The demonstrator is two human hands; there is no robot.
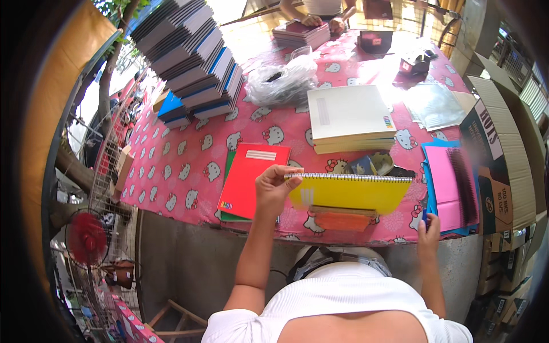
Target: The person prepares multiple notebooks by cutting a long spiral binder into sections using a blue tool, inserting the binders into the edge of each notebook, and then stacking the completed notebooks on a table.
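Note:
My left hand (274, 186) grips the left end of a yellow spiral-bound notebook (354, 193), held flat above the table's near edge. Under the notebook lies an orange pad (342, 220). My right hand (428, 230) rests at the near corner of a stack of pink and blue covers (449, 186), fingers curled on its edge; a black binding comb (464, 180) lies on top of that stack. A red notebook (251, 178) lies on a green one just left of my left hand.
The table wears a pink cat-print cloth (183, 166). A stack of cream notebooks (350, 117), a crumpled clear plastic bag (281, 77), a tall leaning pile of notebooks (191, 51), an open cardboard box (503, 154) at right. Another person's hands (320, 22) work on maroon books at the far end.

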